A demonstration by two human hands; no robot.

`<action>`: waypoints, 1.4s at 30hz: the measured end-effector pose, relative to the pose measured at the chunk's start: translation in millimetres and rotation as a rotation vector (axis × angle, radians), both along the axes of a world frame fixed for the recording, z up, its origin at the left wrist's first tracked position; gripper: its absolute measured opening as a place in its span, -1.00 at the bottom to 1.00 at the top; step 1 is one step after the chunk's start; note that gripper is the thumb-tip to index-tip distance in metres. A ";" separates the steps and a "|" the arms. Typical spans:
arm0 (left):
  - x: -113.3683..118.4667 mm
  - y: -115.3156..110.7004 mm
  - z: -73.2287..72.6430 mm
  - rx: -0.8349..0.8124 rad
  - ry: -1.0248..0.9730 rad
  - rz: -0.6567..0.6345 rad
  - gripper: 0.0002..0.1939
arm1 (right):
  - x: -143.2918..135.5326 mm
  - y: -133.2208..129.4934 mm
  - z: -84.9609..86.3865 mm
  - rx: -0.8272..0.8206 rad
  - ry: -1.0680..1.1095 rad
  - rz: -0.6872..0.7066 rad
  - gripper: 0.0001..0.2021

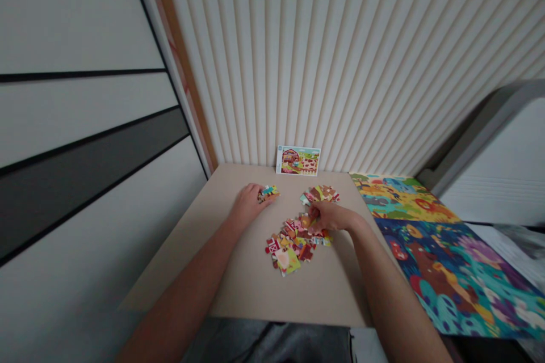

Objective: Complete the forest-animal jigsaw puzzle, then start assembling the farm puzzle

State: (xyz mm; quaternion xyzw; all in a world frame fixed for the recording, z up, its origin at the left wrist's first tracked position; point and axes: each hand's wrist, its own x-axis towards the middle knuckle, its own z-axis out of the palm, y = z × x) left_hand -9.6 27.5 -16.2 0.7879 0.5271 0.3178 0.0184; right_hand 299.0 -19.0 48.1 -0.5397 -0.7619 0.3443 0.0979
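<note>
My left hand (248,204) is at the table's left side, thumb and fingers closed around a small group of puzzle pieces (269,191) with blue and yellow parts. My right hand (332,217) reaches over a loose pile of jigsaw pieces (293,241), mostly red, brown and yellow-green. Its fingers are pinched together on what looks like a puzzle piece (314,222), partly covered by the fingers. Just beyond that hand lies another cluster of puzzle pieces (324,193). Some pieces in the pile overlap, and the hand hides part of it.
A farm picture card (298,160) leans upright against the pleated curtain (293,57) behind the table (242,289). Two colourful animal pictures (404,198) (464,281) lie along the right side. A white cabinet (85,181) stands left; a grey-white panel (498,164) rises at right.
</note>
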 end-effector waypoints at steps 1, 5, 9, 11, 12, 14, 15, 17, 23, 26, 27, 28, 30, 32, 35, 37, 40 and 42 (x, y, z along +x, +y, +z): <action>-0.6 0.7 -1.4 -0.012 -0.001 0.014 -0.60 | -0.9 0.2 0.6 0.002 0.037 0.005 -0.61; 3.4 -3.8 6.3 0.043 -0.056 -0.012 -0.53 | -7.0 3.8 3.1 0.009 0.339 0.027 -0.67; 16.9 -22.0 24.5 0.022 -0.103 -0.427 -0.36 | -22.2 6.9 1.1 0.005 0.642 -0.088 -0.59; 25.0 -31.5 30.2 -0.024 -0.090 -0.579 -0.22 | -32.3 6.6 -1.3 0.004 0.714 -0.104 -0.57; 28.4 -35.0 31.7 -0.036 -0.087 -0.607 -0.19 | -37.3 6.1 -2.4 0.006 0.732 -0.104 -0.56; 33.0 -38.6 32.3 -0.035 -0.093 -0.599 -0.21 | -46.0 4.7 -4.2 0.007 0.751 -0.116 -0.55; 33.9 -38.8 31.8 -0.028 -0.097 -0.584 -0.24 | -49.2 4.1 -4.9 0.002 0.757 -0.125 -0.54; 33.1 -36.6 30.4 -0.011 -0.091 -0.555 -0.28 | -51.8 3.3 -6.3 -0.015 0.761 -0.136 -0.53; 19.8 -19.9 22.5 0.065 -0.045 -0.293 -0.39 | -30.0 4.3 -12.1 -0.013 0.456 -0.051 -0.47; 11.1 -12.0 12.4 0.066 -0.013 -0.083 -0.40 | -17.6 3.4 -14.6 -0.074 0.238 0.087 -0.55; 8.6 -10.3 8.2 0.048 0.014 -0.039 -0.40 | -15.6 2.7 -15.2 -0.080 0.188 0.122 -0.58; 6.4 -9.0 3.9 0.023 0.046 -0.011 -0.39 | -14.6 2.1 -15.6 -0.069 0.153 0.139 -0.59; 3.2 -7.2 -3.9 -0.026 0.101 0.012 -0.38 | -14.9 1.4 -15.8 -0.030 0.130 0.129 -0.59; 1.6 -5.8 -9.6 -0.054 0.122 0.018 -0.36 | -16.4 2.6 -14.7 -0.029 0.179 0.113 -0.60; 0.7 -2.9 -13.2 -0.058 0.101 0.015 -0.38 | -16.7 8.6 -11.1 0.003 0.391 0.030 -0.65; 0.3 -0.7 -13.3 -0.056 0.080 0.010 -0.43 | -13.2 14.5 -9.4 0.094 0.545 -0.116 -0.64; -0.4 1.7 -12.4 -0.050 0.060 0.004 -0.51 | -1.1 23.2 -10.9 0.289 0.519 -0.424 -0.67; -1.0 2.4 -12.2 -0.046 0.059 0.004 -0.53 | 9.2 27.6 -13.8 0.439 0.310 -0.573 -0.68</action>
